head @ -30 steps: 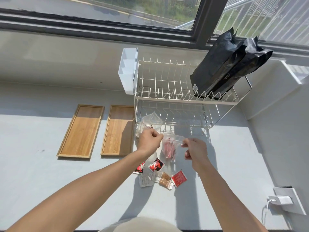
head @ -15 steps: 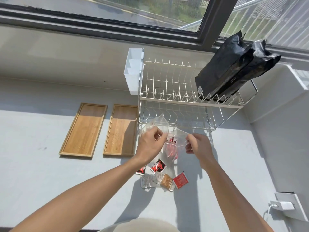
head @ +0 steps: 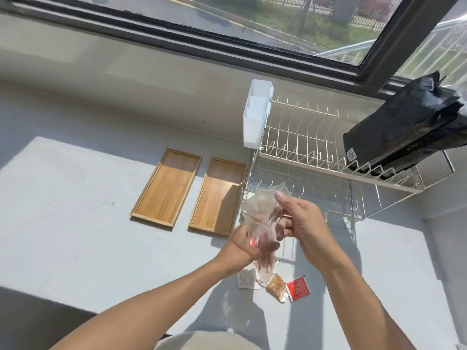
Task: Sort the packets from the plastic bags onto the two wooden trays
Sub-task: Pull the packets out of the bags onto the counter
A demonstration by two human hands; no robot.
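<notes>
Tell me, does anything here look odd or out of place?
Two black bags lean in the dish rack where plates belong. Loose packets lie on the counter, while both wooden trays sit bare.

2 wooden trays (head: 165, 188) (head: 216, 196), 3 loose packets (head: 278, 286) (others blurred), 1 plastic bag (head: 260, 208), 1 rack (head: 316, 157).

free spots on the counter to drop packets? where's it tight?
Both trays, left and right, lie bare. The counter left of them is open, as is the stretch right of the red packet. Crowded: under the hands, left and right, which hold the bag above loose packets, and by the rack.
</notes>
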